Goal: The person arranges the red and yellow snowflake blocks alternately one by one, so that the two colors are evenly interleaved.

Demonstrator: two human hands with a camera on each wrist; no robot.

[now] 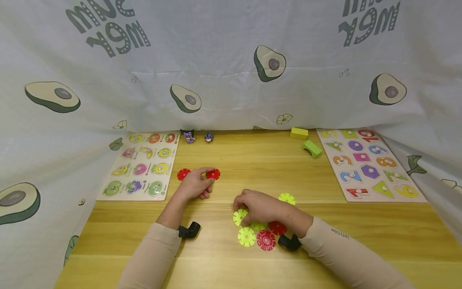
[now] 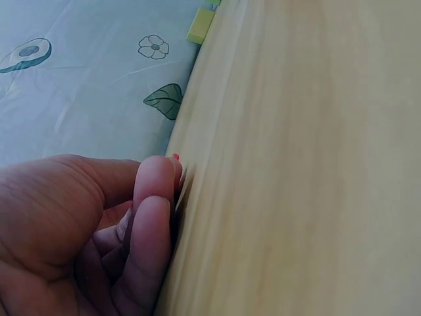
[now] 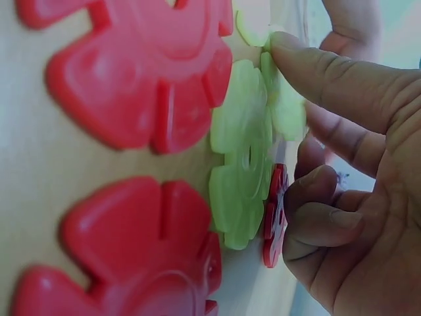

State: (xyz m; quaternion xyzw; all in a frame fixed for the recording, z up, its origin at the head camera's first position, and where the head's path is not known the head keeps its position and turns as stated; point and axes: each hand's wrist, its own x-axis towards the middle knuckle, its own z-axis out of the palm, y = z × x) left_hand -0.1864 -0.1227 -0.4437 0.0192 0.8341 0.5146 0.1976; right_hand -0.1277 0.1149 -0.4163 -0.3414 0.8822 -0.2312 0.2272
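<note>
My left hand [image 1: 196, 184] is at the left of the table, its index finger and thumb pinching the edge of a red slotted plastic disc [image 1: 213, 174]. Only a red sliver [image 2: 175, 157] shows past those fingers in the left wrist view. Another red disc lies left of this hand, and a yellow-green one is partly hidden under it. Near the middle, my right hand [image 1: 260, 206] pinches a yellow-green slotted disc [image 1: 239, 217] between thumb and fingers. Around and below it lie more discs, among them a yellow-green disc [image 1: 246, 237] and a red disc [image 1: 266, 240].
A fruit puzzle board [image 1: 138, 168] stands at the left, a number puzzle board [image 1: 368, 166] at the right. Yellow [image 1: 299, 133] and green blocks [image 1: 312, 149] and two small figures [image 1: 188, 136] are at the back, before a hanging avocado-print cloth [image 1: 223, 92].
</note>
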